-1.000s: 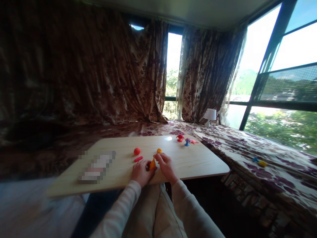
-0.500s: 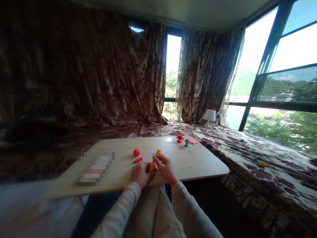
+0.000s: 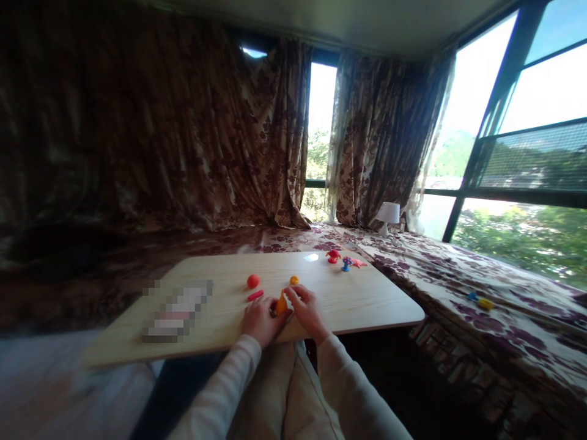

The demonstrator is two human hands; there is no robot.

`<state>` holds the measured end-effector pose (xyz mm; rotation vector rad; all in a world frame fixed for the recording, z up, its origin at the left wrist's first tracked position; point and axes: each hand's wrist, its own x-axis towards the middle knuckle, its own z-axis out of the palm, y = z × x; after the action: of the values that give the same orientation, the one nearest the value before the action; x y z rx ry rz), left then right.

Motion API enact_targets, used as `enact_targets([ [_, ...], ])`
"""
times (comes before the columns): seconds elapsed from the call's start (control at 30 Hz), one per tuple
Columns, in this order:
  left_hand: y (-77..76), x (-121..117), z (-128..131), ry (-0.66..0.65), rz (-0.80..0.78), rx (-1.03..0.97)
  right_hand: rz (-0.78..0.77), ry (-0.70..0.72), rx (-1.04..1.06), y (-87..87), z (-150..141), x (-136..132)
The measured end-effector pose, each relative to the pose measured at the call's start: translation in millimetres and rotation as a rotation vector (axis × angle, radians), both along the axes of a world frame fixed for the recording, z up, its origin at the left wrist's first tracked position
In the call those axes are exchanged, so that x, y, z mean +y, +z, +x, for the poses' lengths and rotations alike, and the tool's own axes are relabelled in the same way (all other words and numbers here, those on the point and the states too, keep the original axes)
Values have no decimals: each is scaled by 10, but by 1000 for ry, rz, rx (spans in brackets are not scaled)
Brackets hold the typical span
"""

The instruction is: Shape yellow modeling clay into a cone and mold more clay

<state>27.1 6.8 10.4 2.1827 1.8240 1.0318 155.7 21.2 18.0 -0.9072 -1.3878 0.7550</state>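
Holding an orange piece [image 3: 280,303] near the table's near edge, the left hand [image 3: 262,319] curls its fingers around the lower part, while the right hand [image 3: 307,307] brings bent fingertips to the upper part; whether these pinch it or merely rest beside it cannot be told. The step in hand appears to be two-handed fingertip work on this piece; the next move seems to call for a steady left hold and light right-hand control. The near edge of the table [image 3: 367,302] runs beneath the wrists, leaving little tabletop toward the body; more surface extends rightward to a rounded corner. Just beyond the left hand lies a pink stick [image 3: 255,295], with a red ball [image 3: 253,281] behind it; a blurred-out flat item [image 3: 178,310] limits room farther left. A small yellow piece [image 3: 294,280] sits just ahead of the right fingertips. Toward the far right edge stand a blue figure [image 3: 346,263] and a red figure [image 3: 332,256], beside a flat pink piece [image 3: 359,263].
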Motion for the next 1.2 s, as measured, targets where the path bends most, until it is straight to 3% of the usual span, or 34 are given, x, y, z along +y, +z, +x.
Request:
enact_targets([
  [0.23, 20, -25, 7, -55, 14, 23, 0, -8, 5, 1, 2, 9],
  [0.87, 2, -5, -10, -30, -9, 69, -62, 11, 3, -45, 9, 51],
  [1.2, -14, 11, -26, -21, -13, 105, -8, 125, -90, -38, 193, -2],
])
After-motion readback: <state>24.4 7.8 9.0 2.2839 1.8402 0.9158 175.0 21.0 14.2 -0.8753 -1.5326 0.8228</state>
